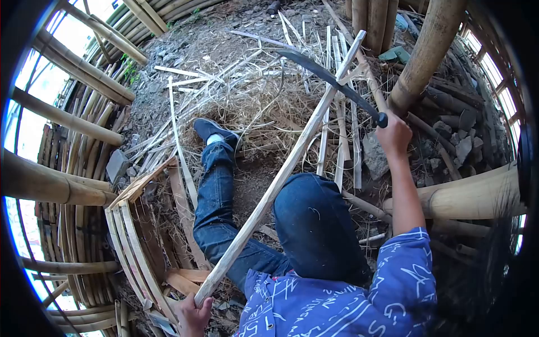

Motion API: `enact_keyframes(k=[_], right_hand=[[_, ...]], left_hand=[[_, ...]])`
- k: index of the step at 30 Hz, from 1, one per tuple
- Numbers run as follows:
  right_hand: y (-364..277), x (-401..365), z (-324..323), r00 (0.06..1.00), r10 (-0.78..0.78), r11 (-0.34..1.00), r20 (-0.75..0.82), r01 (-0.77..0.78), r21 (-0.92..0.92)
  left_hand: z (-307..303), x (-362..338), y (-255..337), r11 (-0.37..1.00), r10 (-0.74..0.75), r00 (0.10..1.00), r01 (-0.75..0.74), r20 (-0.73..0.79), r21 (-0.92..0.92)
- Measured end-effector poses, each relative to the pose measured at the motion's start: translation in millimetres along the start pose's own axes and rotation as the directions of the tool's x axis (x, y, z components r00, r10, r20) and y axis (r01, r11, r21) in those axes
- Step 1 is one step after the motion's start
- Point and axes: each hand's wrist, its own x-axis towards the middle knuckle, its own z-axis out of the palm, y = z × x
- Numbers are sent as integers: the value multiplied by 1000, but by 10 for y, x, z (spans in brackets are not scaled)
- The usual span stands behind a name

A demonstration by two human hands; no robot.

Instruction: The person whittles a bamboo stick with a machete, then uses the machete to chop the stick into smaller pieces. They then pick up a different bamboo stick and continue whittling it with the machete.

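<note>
A long pale strip of wood or bamboo point(269, 194) runs diagonally across my legs, from the lower left to the upper right. My left hand point(193, 317) is closed around its lower end. In my right hand point(394, 135) is the handle of a long curved knife point(320, 68), its dark blade pointing up and left. The blade crosses the strip near the strip's upper end; whether they touch I cannot tell.
Pale split strips point(175, 121) and curled shavings point(252, 112) litter the ground ahead. A wooden crate point(132, 230) stands at my left. Thick bamboo poles point(429, 53) rise on both sides, and broken stones point(377, 154) lie at the right.
</note>
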Motion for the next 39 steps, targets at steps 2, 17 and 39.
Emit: enact_keyframes(k=[2,17,39], right_hand=[[-39,-15,0,996,75,994,56,-79,74],[-159,-312,-168,989,-76,990,129,59,132],[41,-214,470,968,66,872,243,-174,458]], left_hand=[[79,-3,-80,995,41,999,-43,-27,-89],[-107,-27,286,998,16,998,-12,62,-57],[-249,14,168,993,-4,1000,7,27,-115]])
